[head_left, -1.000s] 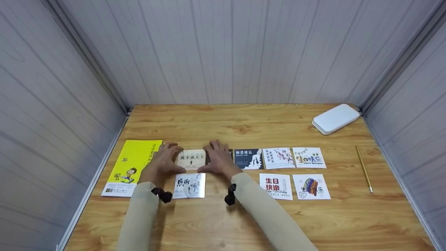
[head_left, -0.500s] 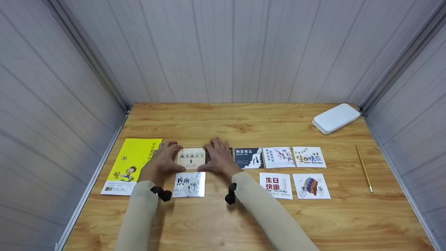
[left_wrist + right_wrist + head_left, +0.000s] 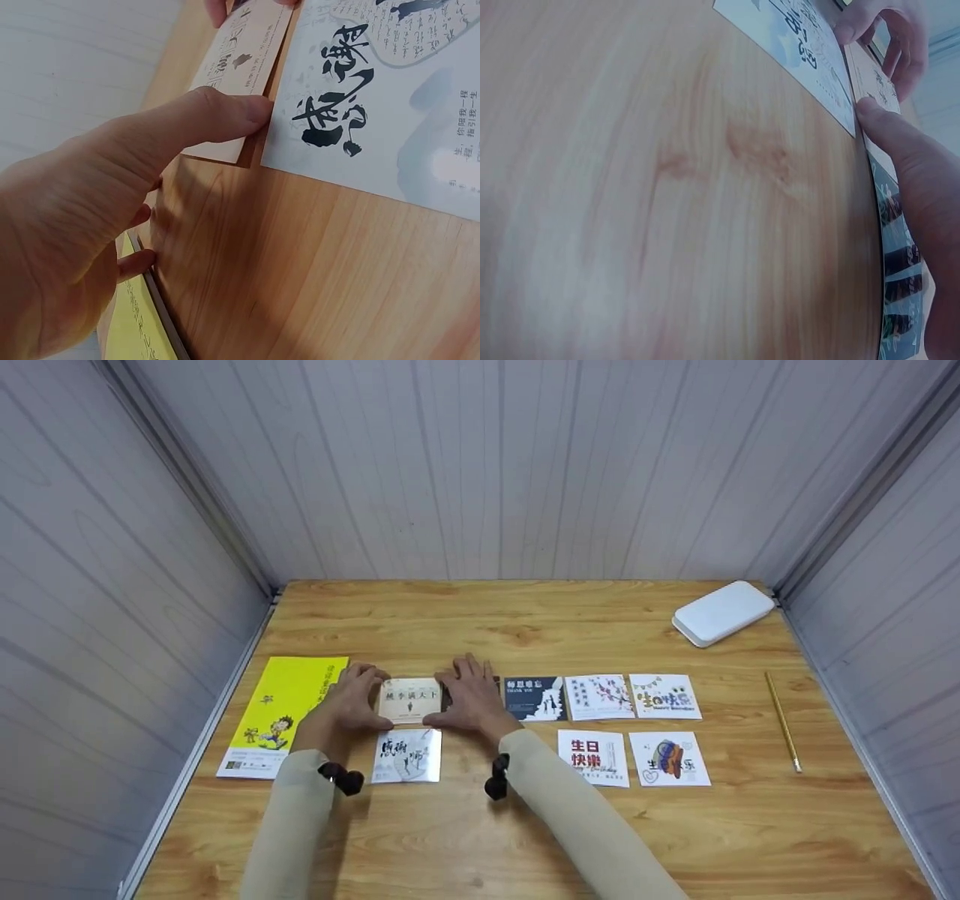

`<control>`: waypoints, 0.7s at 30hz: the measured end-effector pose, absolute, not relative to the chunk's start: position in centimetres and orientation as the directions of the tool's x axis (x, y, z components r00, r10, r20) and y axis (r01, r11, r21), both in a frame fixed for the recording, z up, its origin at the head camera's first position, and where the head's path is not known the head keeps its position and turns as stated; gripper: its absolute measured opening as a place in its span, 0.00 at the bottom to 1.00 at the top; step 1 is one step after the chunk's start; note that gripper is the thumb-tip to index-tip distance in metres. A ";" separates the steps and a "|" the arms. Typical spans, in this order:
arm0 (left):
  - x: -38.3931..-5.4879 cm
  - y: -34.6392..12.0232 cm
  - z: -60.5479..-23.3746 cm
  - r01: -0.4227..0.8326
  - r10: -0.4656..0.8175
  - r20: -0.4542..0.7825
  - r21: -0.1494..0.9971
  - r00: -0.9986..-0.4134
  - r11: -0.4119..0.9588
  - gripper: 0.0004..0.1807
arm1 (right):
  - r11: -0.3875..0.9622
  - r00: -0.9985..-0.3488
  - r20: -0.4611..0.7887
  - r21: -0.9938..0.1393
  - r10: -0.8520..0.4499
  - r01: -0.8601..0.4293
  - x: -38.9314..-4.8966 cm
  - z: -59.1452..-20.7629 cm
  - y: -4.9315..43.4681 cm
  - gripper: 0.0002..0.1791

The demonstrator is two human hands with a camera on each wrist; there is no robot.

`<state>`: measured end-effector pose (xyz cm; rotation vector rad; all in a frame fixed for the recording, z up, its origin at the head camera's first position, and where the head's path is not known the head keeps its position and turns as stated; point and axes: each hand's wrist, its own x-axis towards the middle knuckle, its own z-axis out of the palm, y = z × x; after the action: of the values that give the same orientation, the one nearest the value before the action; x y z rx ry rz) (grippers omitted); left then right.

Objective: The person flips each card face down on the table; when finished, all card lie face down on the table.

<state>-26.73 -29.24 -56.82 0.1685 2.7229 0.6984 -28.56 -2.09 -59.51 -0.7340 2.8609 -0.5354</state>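
A cream card (image 3: 410, 701) with dark Chinese characters lies flat on the table, between my two hands. My left hand (image 3: 348, 701) holds its left end, thumb at the near corner and fingers toward the far edge. At the right end, my right hand (image 3: 472, 697) grips it the same way, arched over a dark picture card (image 3: 901, 281) that it mostly hides. In the left wrist view, the left thumb (image 3: 217, 116) touches the cream card's near edge. Just in front lies a silvery-white card (image 3: 406, 757) with brush lettering.
A yellow book (image 3: 274, 712) lies left, partly under the left hand. Rightward in the back row are a navy card (image 3: 533, 699), a blossom card (image 3: 600, 697) and a bunting card (image 3: 665, 697). Two birthday cards (image 3: 592, 758) lie nearer. A pencil (image 3: 784, 724) and white case (image 3: 723, 613) are farther right.
The cream card has shifted very slightly left, with the left hand moving left alongside it. My right hand stays almost in place. The other cards lie as before.
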 end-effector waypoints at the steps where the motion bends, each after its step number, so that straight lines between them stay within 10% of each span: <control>1: -26.7 -29.3 -56.7 0.036 0.195 -0.279 0.489 -0.940 0.872 0.53 | 0.816 -0.870 -0.045 -0.373 -0.491 -0.442 -28.5 -59.5 -2.1 0.52; 21: -26.3 -28.8 -53.2 0.122 0.264 -0.213 0.515 -0.941 0.849 0.55 | 0.766 -0.820 -0.079 -0.415 -0.567 -0.490 -28.3 -58.0 -3.3 0.54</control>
<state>-26.29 -28.82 -53.19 0.2937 2.7498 0.7387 -28.30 -3.26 -58.01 -0.8363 2.7620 -0.5672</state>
